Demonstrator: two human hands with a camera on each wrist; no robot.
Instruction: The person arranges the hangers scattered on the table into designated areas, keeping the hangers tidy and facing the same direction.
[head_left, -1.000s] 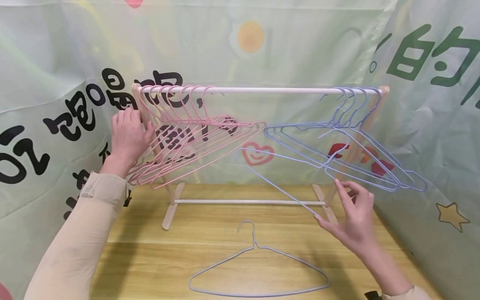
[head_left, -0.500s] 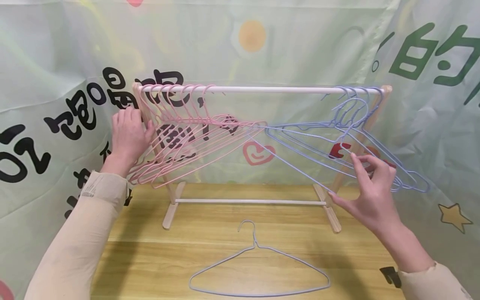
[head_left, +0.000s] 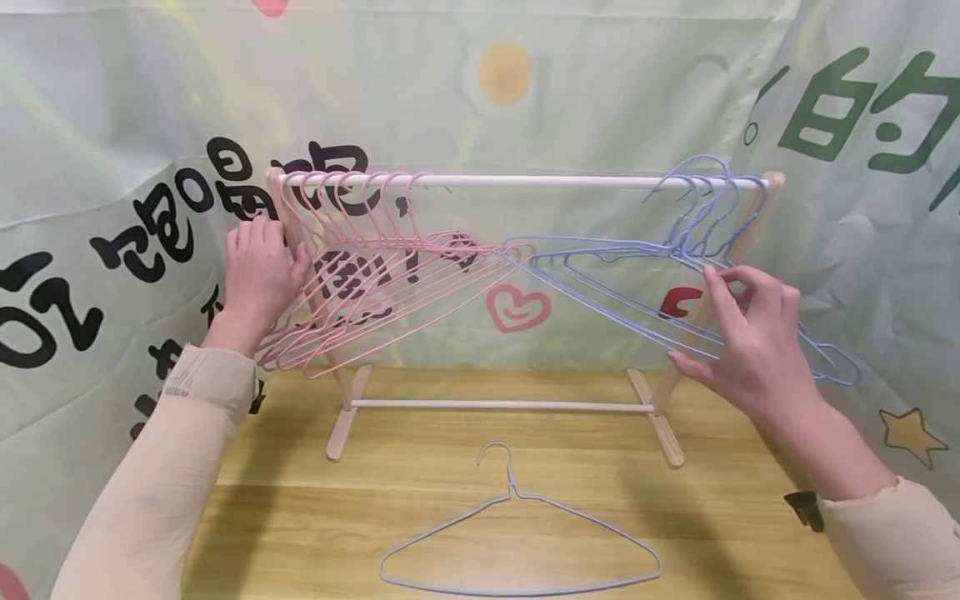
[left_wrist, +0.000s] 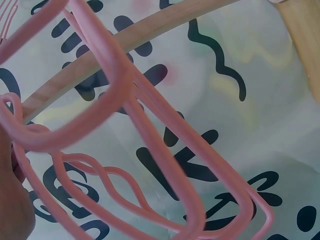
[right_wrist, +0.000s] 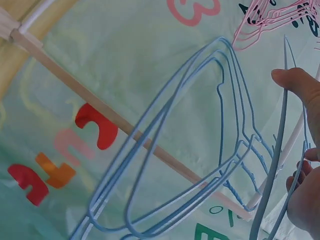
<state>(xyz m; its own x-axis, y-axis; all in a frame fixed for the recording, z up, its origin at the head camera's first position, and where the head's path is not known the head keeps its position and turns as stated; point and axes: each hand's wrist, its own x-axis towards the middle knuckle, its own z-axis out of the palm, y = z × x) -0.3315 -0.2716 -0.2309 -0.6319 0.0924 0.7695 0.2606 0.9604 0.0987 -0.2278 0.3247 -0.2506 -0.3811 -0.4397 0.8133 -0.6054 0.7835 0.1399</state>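
My right hand (head_left: 757,350) pinches a blue wire hanger (right_wrist: 279,140) by its near end, thumb below and fingers above. The hook of this hanger rises above the white rod (head_left: 540,180) of a wooden rack. Several blue hangers (right_wrist: 165,115) hang beside it at the rod's right end. At the rack's other side, my left hand (head_left: 262,275) grips the left post (head_left: 279,197), the thumb lying over its front. Several pink hangers (head_left: 420,246) hang from the rod near that hand and loom large in the left wrist view.
A grey-blue hanger (head_left: 512,487) lies flat on the wooden table (head_left: 315,517), in front of the rack's lower bar (head_left: 502,405). Printed cloth (head_left: 600,92) surrounds the table behind and at both sides.
My right hand has moved up, right and away from me with the blue hanger, whose hook rose from below the rod to just above it. The left hand has stayed in place.
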